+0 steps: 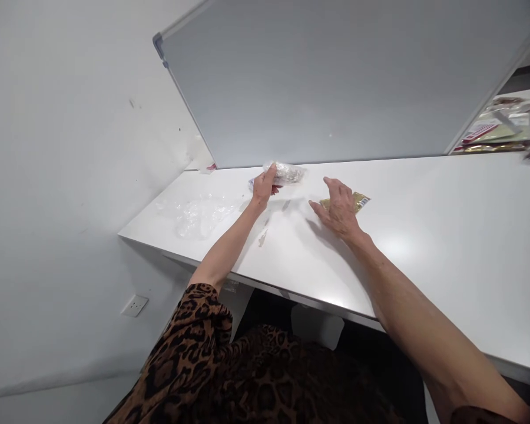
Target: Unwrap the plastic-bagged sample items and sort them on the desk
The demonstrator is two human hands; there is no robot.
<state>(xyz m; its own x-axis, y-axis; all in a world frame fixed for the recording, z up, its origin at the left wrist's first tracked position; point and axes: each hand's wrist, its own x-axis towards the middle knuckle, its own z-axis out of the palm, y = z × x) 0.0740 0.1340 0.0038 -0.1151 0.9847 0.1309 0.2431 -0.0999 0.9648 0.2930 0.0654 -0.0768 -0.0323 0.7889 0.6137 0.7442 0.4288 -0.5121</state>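
Note:
My left hand (264, 184) is closed around a clear plastic packet (290, 173) with something pale and speckled inside; its exact contents I cannot make out. A bit of blue and red shows around the fingers. To the right, my right hand (339, 207) hovers over or rests by a flat gold packet (361, 201) with a barcode label. Its fingers are spread, thumb apart, and nothing shows between them. The hand covers the middle of the gold packet, and I cannot tell whether it touches it. Both hands are above the white table (446, 235).
Crumpled clear plastic wrappers (198, 217) lie at the table's left. A large grey-white board (335, 82) stands along the back edge. Behind its right side are several packets (499, 126). A wall (62, 176) with a socket (135, 305) closes off the left.

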